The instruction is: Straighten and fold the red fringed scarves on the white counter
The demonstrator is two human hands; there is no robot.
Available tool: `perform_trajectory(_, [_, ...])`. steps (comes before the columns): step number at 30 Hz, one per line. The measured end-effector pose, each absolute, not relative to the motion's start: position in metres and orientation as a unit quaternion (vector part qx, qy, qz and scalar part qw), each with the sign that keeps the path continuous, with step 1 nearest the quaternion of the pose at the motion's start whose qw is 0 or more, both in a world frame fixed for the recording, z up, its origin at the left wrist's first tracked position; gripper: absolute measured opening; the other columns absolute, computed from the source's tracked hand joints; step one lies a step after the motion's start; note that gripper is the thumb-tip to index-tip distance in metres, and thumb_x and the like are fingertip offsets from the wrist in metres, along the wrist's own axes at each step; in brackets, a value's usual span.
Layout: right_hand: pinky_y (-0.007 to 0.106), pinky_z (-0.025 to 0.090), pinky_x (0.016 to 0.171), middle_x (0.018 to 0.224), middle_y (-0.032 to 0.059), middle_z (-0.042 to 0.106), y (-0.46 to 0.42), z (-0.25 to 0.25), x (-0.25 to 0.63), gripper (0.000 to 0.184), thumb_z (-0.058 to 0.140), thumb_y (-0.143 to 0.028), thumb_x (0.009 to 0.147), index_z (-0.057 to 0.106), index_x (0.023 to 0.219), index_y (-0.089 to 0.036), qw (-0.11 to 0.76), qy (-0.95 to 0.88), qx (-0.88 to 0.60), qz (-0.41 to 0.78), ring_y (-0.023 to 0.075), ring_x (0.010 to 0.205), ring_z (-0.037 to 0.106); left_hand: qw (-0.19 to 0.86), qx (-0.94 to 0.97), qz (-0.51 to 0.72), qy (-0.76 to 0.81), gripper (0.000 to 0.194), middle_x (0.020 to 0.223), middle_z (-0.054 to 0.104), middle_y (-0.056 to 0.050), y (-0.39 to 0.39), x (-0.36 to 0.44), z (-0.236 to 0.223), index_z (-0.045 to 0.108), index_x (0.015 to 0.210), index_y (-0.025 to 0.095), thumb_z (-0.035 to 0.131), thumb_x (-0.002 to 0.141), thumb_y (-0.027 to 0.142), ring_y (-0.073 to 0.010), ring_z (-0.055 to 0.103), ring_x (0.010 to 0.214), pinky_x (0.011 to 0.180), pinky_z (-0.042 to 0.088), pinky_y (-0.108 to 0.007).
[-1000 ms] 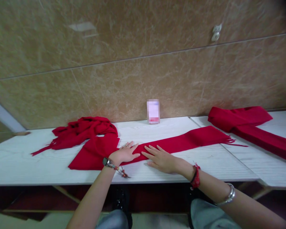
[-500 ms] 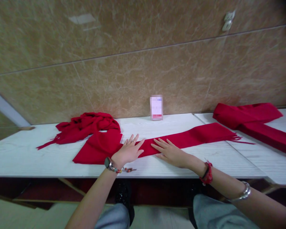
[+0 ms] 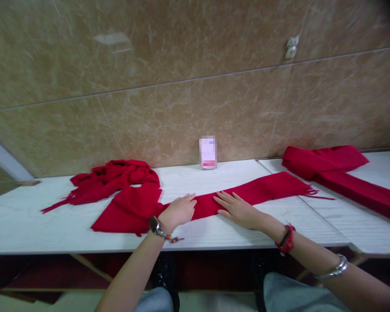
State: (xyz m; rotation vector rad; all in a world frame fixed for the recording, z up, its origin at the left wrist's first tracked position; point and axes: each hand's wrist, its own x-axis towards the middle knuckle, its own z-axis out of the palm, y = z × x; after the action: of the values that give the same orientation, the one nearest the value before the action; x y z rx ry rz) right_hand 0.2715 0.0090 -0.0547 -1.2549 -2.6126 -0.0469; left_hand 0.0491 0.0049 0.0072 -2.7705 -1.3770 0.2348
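Note:
A long red scarf (image 3: 266,187) lies stretched along the white table (image 3: 35,221), its fringed end to the right and a wider folded part at the left. My left hand (image 3: 179,211) rests on the scarf near its middle, fingers laid flat and pointing right. My right hand (image 3: 237,209) lies flat on the scarf just to the right of it, fingers stretched out toward the left. Both palms press the cloth down.
A crumpled red scarf (image 3: 117,175) sits at the back left. Another red scarf (image 3: 331,164) lies on the adjoining table at right. A small pink card (image 3: 208,152) leans against the marble wall. The table's front edge is close to my body.
Both hands have slid a little to the right along the scarf. The left hand's fingers are closer together than before.

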Motion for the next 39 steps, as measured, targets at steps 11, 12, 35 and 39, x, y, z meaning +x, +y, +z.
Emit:
perform_trajectory(11, [0.049, 0.026, 0.103, 0.14, 0.0159, 0.031, 0.006, -0.05, 0.285, 0.055, 0.025, -0.044, 0.091, 0.034, 0.134, -0.011, 0.15, -0.876, -0.458, -0.032, 0.0258, 0.13, 0.023, 0.011, -0.903, 0.114, -0.414, 0.031, 0.098, 0.065, -0.014, 0.018, 0.095, 0.031, 0.067, 0.093, 0.011, 0.038, 0.081, 0.011, -0.0211, 0.06, 0.091, 0.078, 0.045, -0.028])
perform_trajectory(12, [0.05, 0.026, 0.102, 0.139, 0.0162, 0.033, 0.006, -0.052, 0.286, 0.055, 0.026, -0.045, 0.091, 0.035, 0.134, -0.011, 0.139, -0.878, -0.457, -0.03, 0.0262, 0.13, 0.025, 0.002, -0.9, 0.124, -0.418, 0.03, 0.097, 0.066, -0.014, 0.019, 0.099, 0.034, 0.067, 0.093, 0.011, 0.04, 0.08, 0.012, -0.021, 0.061, 0.089, 0.077, 0.045, -0.028])
perform_trajectory(35, [0.048, 0.03, 0.1, 0.135, 0.022, 0.037, 0.01, -0.074, 0.326, 0.059, 0.029, -0.046, 0.09, 0.038, 0.131, -0.005, 0.125, -0.826, -0.545, -0.073, 0.0286, 0.128, 0.029, -0.121, -0.892, 0.111, -0.421, 0.064, 0.147, 0.011, -0.011, 0.05, 0.145, 0.002, 0.023, 0.138, 0.018, 0.04, 0.084, 0.048, -0.0251, 0.014, 0.133, 0.103, 0.025, -0.041])
perform_trajectory(39, [0.047, 0.028, 0.101, 0.136, 0.021, 0.035, 0.008, -0.069, 0.327, 0.059, 0.027, -0.045, 0.09, 0.037, 0.131, -0.004, 0.132, -0.826, -0.543, -0.075, 0.0281, 0.129, 0.027, -0.157, -0.881, 0.134, -0.425, 0.067, 0.147, 0.01, -0.011, 0.056, 0.146, -0.002, 0.021, 0.139, 0.017, 0.037, 0.084, 0.052, -0.0258, 0.01, 0.134, 0.105, 0.02, -0.043])
